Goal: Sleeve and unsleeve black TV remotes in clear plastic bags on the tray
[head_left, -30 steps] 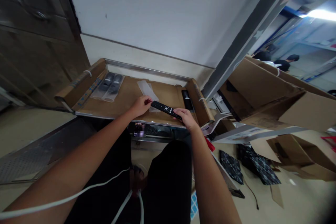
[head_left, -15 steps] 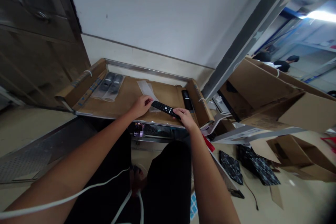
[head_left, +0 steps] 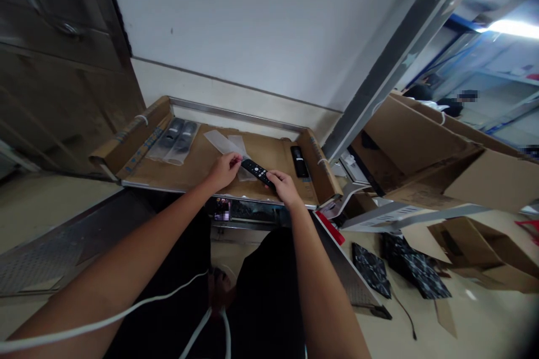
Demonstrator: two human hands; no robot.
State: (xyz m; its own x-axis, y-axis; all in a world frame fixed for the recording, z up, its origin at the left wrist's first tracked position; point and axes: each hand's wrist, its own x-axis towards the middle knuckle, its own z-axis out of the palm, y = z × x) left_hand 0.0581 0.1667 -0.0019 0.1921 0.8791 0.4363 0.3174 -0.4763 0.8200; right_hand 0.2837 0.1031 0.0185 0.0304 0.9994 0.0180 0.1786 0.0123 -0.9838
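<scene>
A black remote control (head_left: 255, 170) slants over the cardboard-lined shelf, its buttons facing up. My right hand (head_left: 283, 186) is closed around its near right end. At the far left end of the remote, my left hand (head_left: 227, 170) pinches the end of a frosted plastic sleeve (head_left: 215, 140). The remote's tip meets the sleeve there; my fingers hide whether it is inside. Another frosted sleeve (head_left: 236, 141) lies beneath. Two bagged remotes (head_left: 182, 137) rest side by side at the left of the shelf. One bare remote (head_left: 299, 161) lies face down at the right.
Cardboard-padded sides border the shelf (head_left: 168, 174). Below its front edge sits a lit phone screen (head_left: 222, 209). Large open cartons (head_left: 429, 140) stand to the right, with black patterned bags (head_left: 415, 266) on the floor. A white cable (head_left: 105, 322) crosses my left forearm.
My right hand has moved left with the remote, which now tilts more steeply. The sleeve at my left fingers has swung out leftward, apart from the one beneath.
</scene>
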